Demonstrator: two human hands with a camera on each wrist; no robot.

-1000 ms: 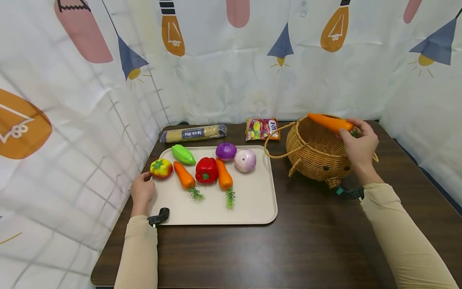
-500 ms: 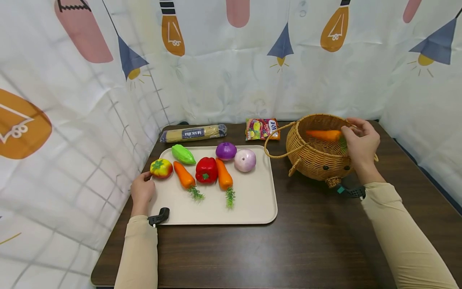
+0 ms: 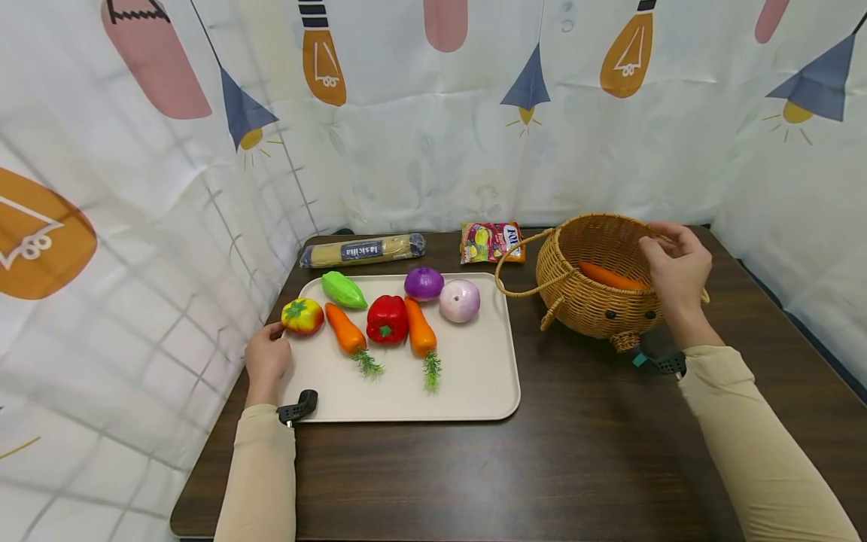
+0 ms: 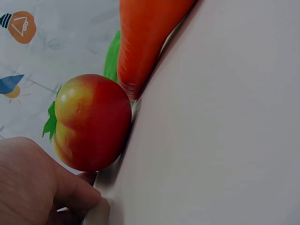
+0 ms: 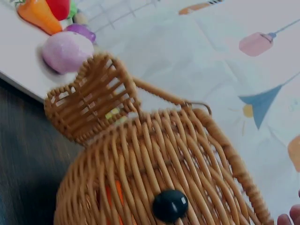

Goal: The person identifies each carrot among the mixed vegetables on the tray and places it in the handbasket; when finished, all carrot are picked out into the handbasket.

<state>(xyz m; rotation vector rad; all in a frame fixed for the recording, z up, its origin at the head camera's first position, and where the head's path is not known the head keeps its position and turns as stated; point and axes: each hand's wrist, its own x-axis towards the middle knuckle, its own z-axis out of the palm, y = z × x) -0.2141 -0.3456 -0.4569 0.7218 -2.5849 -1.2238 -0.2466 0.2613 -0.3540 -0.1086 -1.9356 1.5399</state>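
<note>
At the tray's left edge, my left hand (image 3: pixel 267 357) pinches the rim of the beige tray (image 3: pixel 467 391). Right by its fingers sits a red-and-yellow tomato-like toy (image 4: pixel 93 122) with green leaves. My right hand (image 3: pixel 677 272) hovers at the right rim of the wicker basket (image 3: pixel 576 307), fingers loosely bent, holding nothing. An orange toy carrot (image 3: pixel 609 277) lies inside the basket, its leafy end hidden. The right wrist view shows the basket's woven wall (image 5: pixel 140 154), black bead eye (image 5: pixel 170 206) and ear, with orange glimpsed through the weave.
On the tray are a green vegetable (image 3: pixel 344 290), two carrots (image 3: pixel 347 331), a red bell pepper (image 3: pixel 387 320), a purple onion (image 3: pixel 424 284) and a pale onion (image 3: pixel 460 301). Behind lie a spaghetti pack (image 3: pixel 363 251) and a candy bag (image 3: pixel 492 242). The basket's handle (image 3: pixel 518 290) leans toward the tray.
The carrot in my right hand has been let go and has dropped into the basket. My right hand stays at the rim; my left hand has not moved.
</note>
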